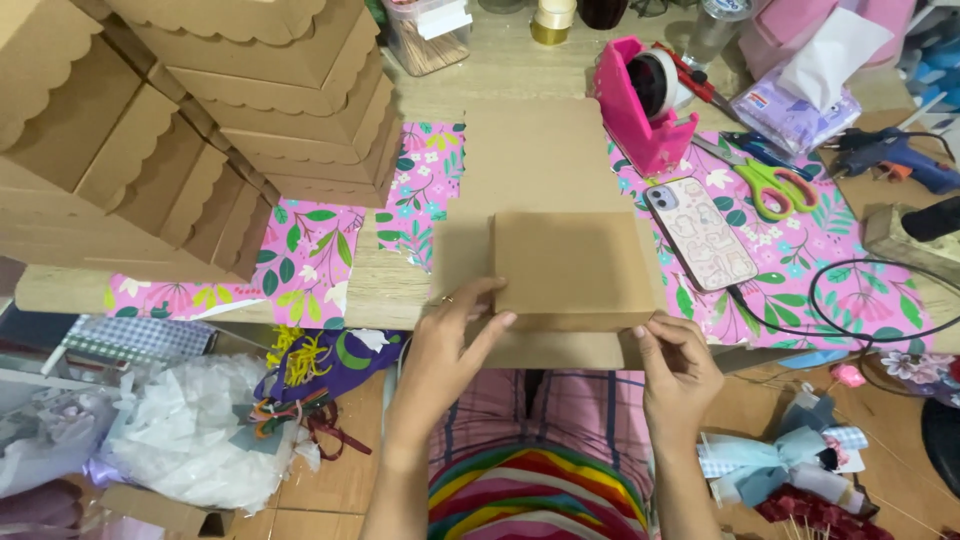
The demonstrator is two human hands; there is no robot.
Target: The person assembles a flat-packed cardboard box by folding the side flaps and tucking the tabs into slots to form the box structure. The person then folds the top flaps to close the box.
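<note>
A flat brown cardboard sheet (535,150) lies on the wooden table, with one folded flap (570,265) turned over on top near the front edge. My left hand (450,335) presses its fingers on the flap's near left corner and wears a ring. My right hand (675,360) pinches the flap's near right corner at the table edge. Both hands hold the same cardboard piece.
Stacks of scalloped brown boxes (200,110) fill the left of the table. A pink tape dispenser (645,100), a phone (700,232), green-handled scissors (770,185) and a blue glue gun (895,155) lie right. Ribbons and tissue paper (190,430) lie on the floor.
</note>
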